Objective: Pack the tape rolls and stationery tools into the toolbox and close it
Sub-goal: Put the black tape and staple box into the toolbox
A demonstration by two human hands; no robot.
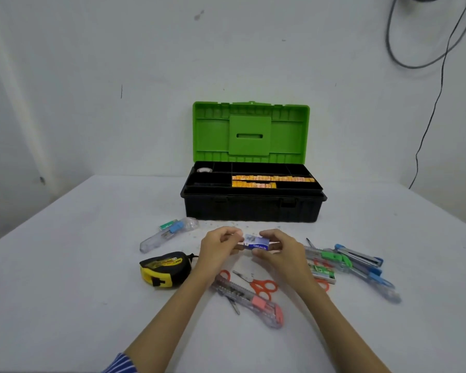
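Note:
A black toolbox [253,208] with a raised green lid [250,130] stands open at the back of the table. Its top tray holds rows of orange-yellow small boxes [269,181] and a clear tape roll [204,170] in the far left compartment. In front of it, my left hand [218,247] and my right hand [277,247] together hold a small blue and white box [256,242] just above the table. Around the hands lie a yellow and black tape measure [163,269], a pink-slider cutter [250,302], orange scissors [261,286] and a blue-slider cutter [170,232].
To the right lies a pile of cutters [361,267] with green and blue sliders, a blue stapler [361,255] and a green staple box [324,273]. A black cable [431,117] hangs down the wall at the right. The white table [65,265] meets the wall behind the toolbox.

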